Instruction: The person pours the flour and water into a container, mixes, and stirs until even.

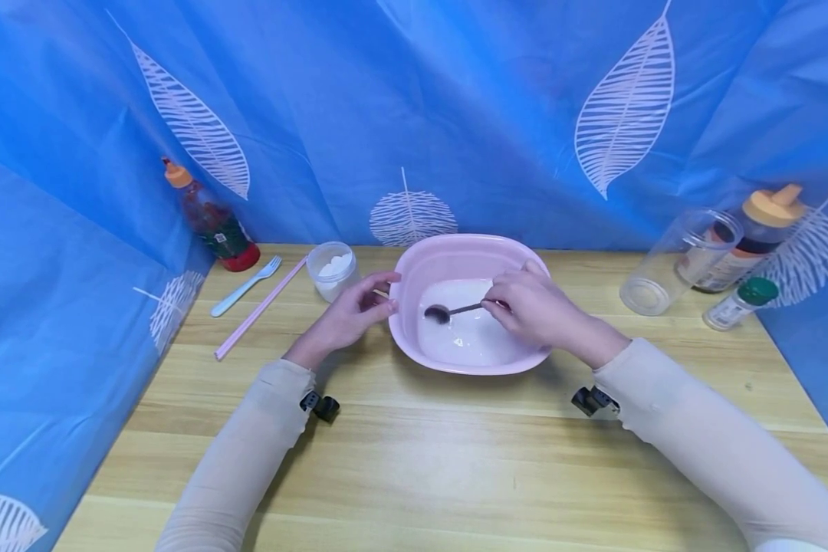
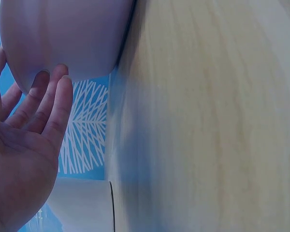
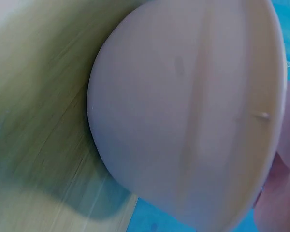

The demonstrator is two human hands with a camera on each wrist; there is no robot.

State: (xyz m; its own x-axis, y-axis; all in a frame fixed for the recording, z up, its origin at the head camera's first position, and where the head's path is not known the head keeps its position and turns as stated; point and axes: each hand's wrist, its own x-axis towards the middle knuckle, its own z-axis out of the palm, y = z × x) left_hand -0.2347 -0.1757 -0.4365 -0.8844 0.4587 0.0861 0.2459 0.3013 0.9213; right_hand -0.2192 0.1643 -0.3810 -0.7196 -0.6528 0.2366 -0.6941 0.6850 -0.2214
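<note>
we judge the work to be mid-way: the dark spoon is already inside the pink basin, and stirring or scooping looks to be the step in hand, not yet finished. the basin stands on the table, between our two hands, with the white leaf-print blue sheet behind it. our right hand is over the basin's right side, pinching the spoon by its handle, the spoon's bowl low toward the left of the basin. our left hand has thumb and fingers about the basin's left edge, fingertips against the outer wall in the left wrist view, which we read as steadying. the basin's floor looks pale and shiny, perhaps wet; we cannot tell how much is in there, nor whether the spoon carries anything. the small tub with white lumps stands near the left hand with no lid on it, so opening it is done. what remains, as we judge it, is to finish with the spoon and take it out. the red sauce bottle, blue fork, pink stick, clear cup, orange-capped bottle and green-lidded jar lie or stand apart, untouched by either hand.
</note>
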